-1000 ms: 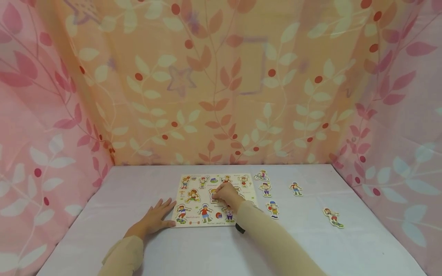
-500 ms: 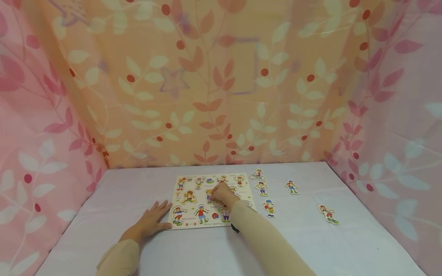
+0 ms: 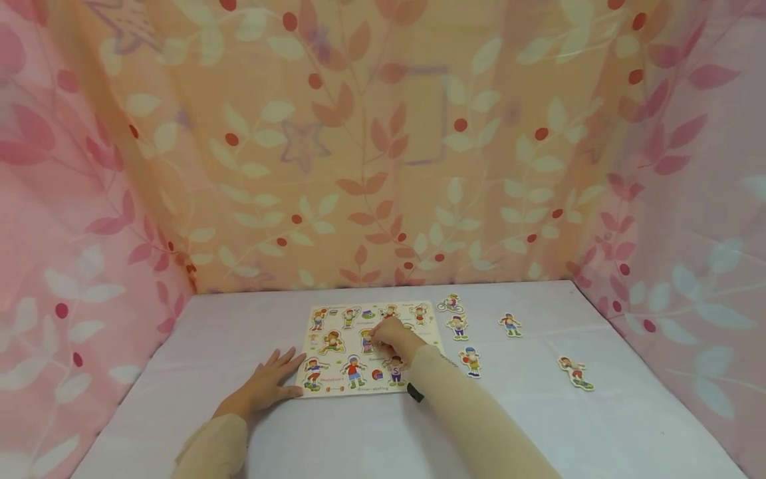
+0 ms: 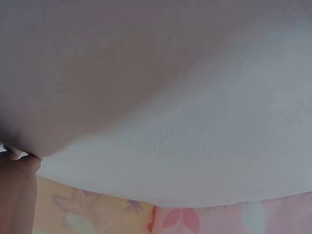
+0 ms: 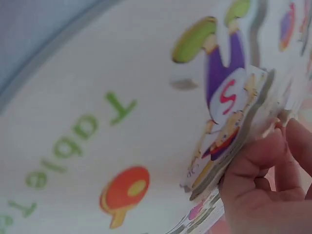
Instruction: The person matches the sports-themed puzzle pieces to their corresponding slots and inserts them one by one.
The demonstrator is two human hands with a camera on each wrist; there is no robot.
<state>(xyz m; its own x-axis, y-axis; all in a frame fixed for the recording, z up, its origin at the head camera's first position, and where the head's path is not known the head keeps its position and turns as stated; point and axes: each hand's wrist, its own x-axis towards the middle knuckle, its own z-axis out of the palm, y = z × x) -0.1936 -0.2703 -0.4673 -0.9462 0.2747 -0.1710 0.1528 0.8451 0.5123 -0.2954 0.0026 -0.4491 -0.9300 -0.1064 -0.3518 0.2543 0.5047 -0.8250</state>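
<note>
A cream puzzle board (image 3: 353, 347) printed with sports figures lies on the table. My left hand (image 3: 269, 382) rests at its left edge with fingers spread; the left wrist view shows only part of that hand (image 4: 17, 192). Over the middle of the board, my right hand (image 3: 396, 338) pinches a figure-shaped puzzle piece (image 3: 366, 343) in the middle row. The right wrist view shows the thumb and fingers of this hand (image 5: 258, 180) close together, beyond a figure with an S on its shirt (image 5: 229, 92). The held piece's knob is mostly hidden.
Several loose pieces lie right of the board: a cyclist (image 3: 451, 304), a purple-clad figure (image 3: 459, 328), a ball player (image 3: 471, 363), a blue-capped figure (image 3: 510, 326) and a skateboarder (image 3: 576, 374). Flowered curtains (image 3: 371, 166) enclose the white table (image 3: 335, 439).
The head view has shifted slightly. The right hand's fingers have moved a little on the middle piece, which now shows more plainly. The left hand stays at the board's edge.
</note>
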